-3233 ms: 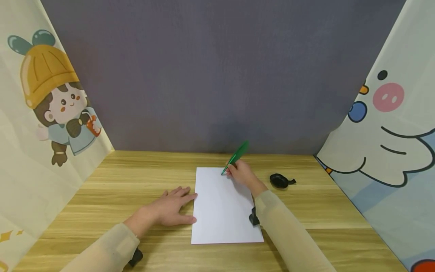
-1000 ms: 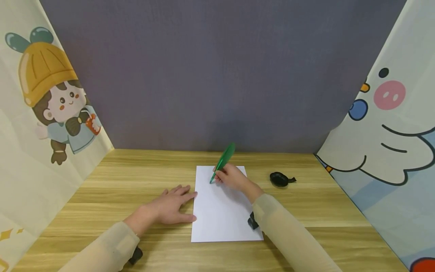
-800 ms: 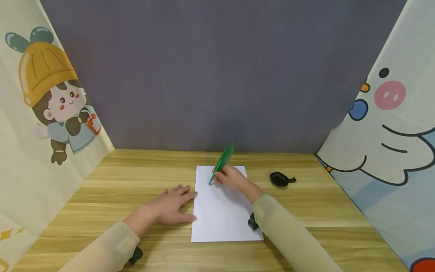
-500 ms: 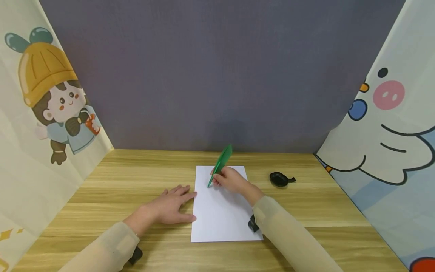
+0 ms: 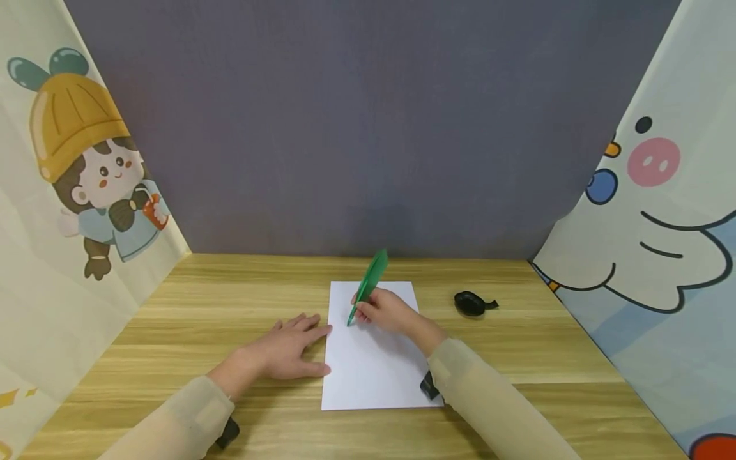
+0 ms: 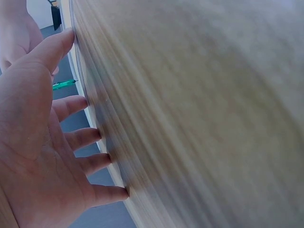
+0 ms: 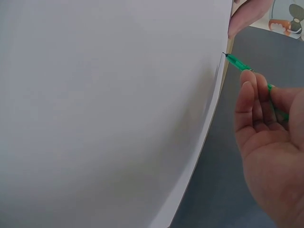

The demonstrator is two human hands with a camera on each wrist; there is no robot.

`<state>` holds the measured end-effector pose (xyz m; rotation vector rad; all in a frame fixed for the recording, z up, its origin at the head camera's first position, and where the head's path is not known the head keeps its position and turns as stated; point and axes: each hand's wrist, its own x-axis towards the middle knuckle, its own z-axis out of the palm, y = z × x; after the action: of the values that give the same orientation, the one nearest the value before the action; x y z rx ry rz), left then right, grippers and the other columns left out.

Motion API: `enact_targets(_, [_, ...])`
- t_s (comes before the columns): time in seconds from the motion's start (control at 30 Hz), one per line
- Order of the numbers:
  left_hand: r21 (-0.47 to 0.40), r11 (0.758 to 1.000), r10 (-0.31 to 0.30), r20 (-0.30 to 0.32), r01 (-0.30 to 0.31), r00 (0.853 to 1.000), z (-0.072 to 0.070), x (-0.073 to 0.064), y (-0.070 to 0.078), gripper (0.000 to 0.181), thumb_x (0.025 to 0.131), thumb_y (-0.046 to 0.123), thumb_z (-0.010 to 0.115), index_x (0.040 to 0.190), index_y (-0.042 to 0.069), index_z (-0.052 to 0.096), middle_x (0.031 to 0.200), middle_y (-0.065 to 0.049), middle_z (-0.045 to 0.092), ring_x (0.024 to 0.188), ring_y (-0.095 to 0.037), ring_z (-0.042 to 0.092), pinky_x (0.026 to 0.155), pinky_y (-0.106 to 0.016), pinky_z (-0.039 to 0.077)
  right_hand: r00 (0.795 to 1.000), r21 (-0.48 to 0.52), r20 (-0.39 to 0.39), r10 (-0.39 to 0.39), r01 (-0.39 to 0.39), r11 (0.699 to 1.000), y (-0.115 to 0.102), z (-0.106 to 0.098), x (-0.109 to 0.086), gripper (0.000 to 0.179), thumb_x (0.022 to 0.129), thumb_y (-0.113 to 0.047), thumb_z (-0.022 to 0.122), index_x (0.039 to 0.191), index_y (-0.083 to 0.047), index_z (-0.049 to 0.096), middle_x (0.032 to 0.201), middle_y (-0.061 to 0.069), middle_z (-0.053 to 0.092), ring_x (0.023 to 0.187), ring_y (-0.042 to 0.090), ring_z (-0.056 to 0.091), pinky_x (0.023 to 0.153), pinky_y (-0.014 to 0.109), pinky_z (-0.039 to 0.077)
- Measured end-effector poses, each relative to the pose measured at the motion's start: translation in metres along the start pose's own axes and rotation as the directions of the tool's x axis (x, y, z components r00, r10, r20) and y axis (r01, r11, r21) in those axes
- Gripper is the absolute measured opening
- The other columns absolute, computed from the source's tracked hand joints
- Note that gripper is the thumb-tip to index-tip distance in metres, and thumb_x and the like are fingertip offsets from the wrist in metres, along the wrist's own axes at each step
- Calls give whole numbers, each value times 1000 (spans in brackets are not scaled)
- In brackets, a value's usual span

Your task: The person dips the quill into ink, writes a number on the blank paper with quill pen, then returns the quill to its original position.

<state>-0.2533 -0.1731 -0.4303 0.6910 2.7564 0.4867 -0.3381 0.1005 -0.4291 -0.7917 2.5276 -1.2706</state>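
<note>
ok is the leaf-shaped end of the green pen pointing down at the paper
No, the green pen leans with its leaf-shaped end up and its tip down toward the white paper.

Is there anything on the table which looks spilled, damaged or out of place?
Nothing stands out. The white paper looks flat, the right hand holds the green pen tip-down over it, and the black object rests apart, to the right.

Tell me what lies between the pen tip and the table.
White paper lies between the green pen's tip and table, as the head view shows.
</note>
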Motion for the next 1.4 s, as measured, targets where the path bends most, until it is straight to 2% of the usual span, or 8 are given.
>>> enact_targets(0.47, [-3, 1000, 1, 1, -1, 1000, 2, 2, -2, 90, 98, 71, 69, 170, 23, 45, 180, -18, 30, 167, -50, 24, 129, -81, 19, 999, -6, 40, -15, 15, 1000, -2, 6, -11, 25, 115, -13, 56, 127, 2, 72, 98, 6, 78, 88, 17, 73, 78, 27, 62])
enact_targets(0.8, [-6, 1000, 11, 4, -11, 1000, 1, -2, -1, 91, 98, 71, 70, 170, 21, 45, 180, -19, 30, 166, -51, 25, 127, -82, 19, 998, 20, 56, -17, 16, 1000, -4, 6, -22, 23, 115, -12, 56, 124, 2, 72, 98, 9, 79, 88, 18, 73, 79, 30, 63])
enact_targets(1.1, [-4, 1000, 5, 10, -5, 1000, 1, 1, -2, 90, 98, 71, 69, 170, 22, 44, 180, -19, 29, 167, -50, 24, 129, -81, 18, 997, 12, 78, -23, 22, 1000, -6, 6, -28, 26, 115, -14, 56, 126, 4, 72, 99, 10, 79, 89, 18, 73, 78, 26, 61])
enact_targets(1.4, [-4, 1000, -5, 9, 5, 1000, 2, 1, -3, 90, 98, 71, 69, 170, 23, 44, 181, -18, 29, 167, -50, 23, 129, -81, 18, 994, 8, 99, -48, 48, 999, -7, 3, -36, 25, 115, -14, 57, 123, 3, 73, 96, 10, 79, 84, 12, 69, 75, 22, 58])
